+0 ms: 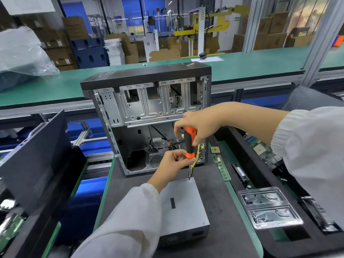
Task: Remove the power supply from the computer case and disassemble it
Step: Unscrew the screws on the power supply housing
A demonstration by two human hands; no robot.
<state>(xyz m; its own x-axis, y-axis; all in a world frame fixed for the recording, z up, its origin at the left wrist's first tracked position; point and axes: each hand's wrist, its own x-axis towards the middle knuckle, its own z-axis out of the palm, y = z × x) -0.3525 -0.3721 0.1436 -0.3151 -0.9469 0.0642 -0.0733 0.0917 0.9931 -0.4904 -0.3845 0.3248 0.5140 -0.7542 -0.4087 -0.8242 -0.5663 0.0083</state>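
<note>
The grey power supply (183,205) lies flat on the dark mat in front of the open computer case (147,116), its cable bundle (197,157) running back into the case. An orange-and-black screwdriver (189,144) stands upright, its tip on a screw at the supply's far right corner. My right hand (201,125) grips the top of the handle. My left hand (173,162) pinches the handle's lower orange collar and shaft. My left sleeve hides the supply's left part.
A memory stick (222,168) and a small chip (215,150) lie right of the case. A clear plastic tray (268,209) sits on a black bin at the right, with a motherboard (264,151) behind. A black side panel (35,161) leans at the left.
</note>
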